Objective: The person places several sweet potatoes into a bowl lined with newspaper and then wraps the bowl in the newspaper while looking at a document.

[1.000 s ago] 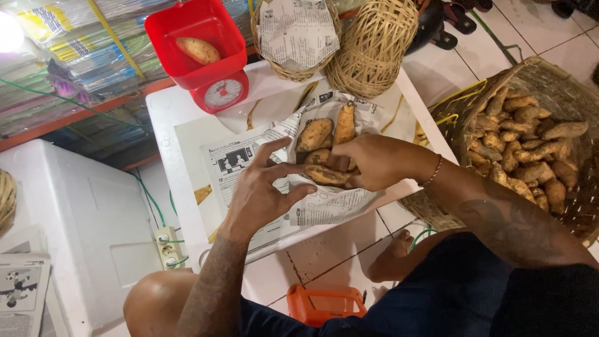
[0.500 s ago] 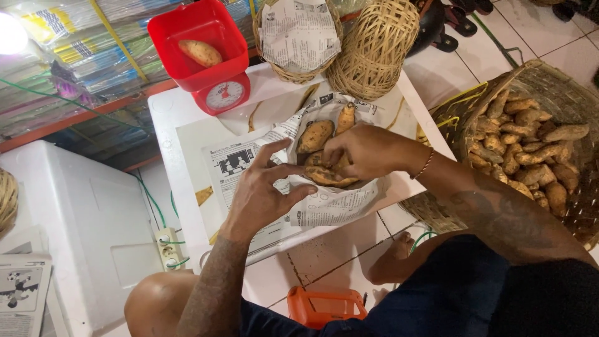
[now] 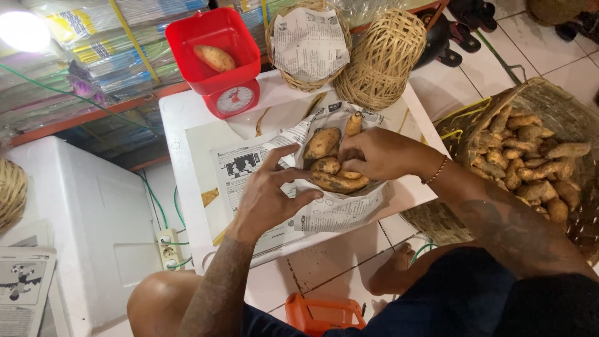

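Observation:
Several brown sweet potatoes (image 3: 329, 167) lie piled on a sheet of newspaper (image 3: 337, 209) spread on a small white table (image 3: 178, 122). My right hand (image 3: 373, 153) rests on the pile, fingers curled over the tubers. My left hand (image 3: 269, 193) sits at the pile's left side with fingers spread, pressing the folded paper edge against the potatoes.
A red kitchen scale (image 3: 219, 59) with one sweet potato (image 3: 214, 57) in its tray stands at the table's back. Two woven baskets (image 3: 382, 56) sit behind, one lined with newspaper. A large basket (image 3: 536, 156) of sweet potatoes stands on the right. A power strip (image 3: 167, 248) lies on the floor.
My left hand has shifted slightly right, closer against the paper's edge by the potatoes. My right hand stays on the pile.

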